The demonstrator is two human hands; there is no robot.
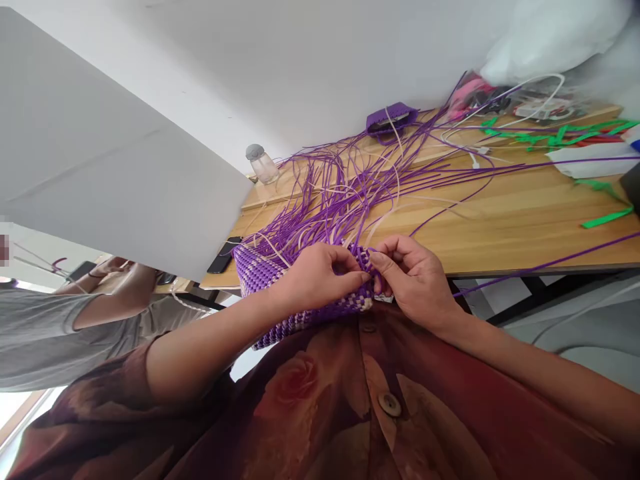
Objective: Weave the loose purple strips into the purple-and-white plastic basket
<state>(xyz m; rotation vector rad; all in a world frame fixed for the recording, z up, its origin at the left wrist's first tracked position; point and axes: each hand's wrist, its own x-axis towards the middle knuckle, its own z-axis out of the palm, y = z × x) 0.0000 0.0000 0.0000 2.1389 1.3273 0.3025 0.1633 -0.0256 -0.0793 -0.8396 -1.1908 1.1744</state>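
Observation:
A woven purple and cream basket [260,272] lies between my body and the table edge, under my left forearm. Long loose purple and cream strips [325,193] fan out from it across the table. My left hand [325,277] has thumb and index finger pinched at the basket's right end, on a purple strip. Close beside it, my right hand [413,277] pinches a purple strip between thumb and fingers at the same corner. The fingertips of both hands nearly touch.
On the wooden table [510,227] are a glass jar [263,165], a black phone [224,255], a small purple woven piece [391,120], green strips [560,135], a white cable and plastic bags. Another person's arm [117,297] is at the far left, beyond a grey partition [100,133].

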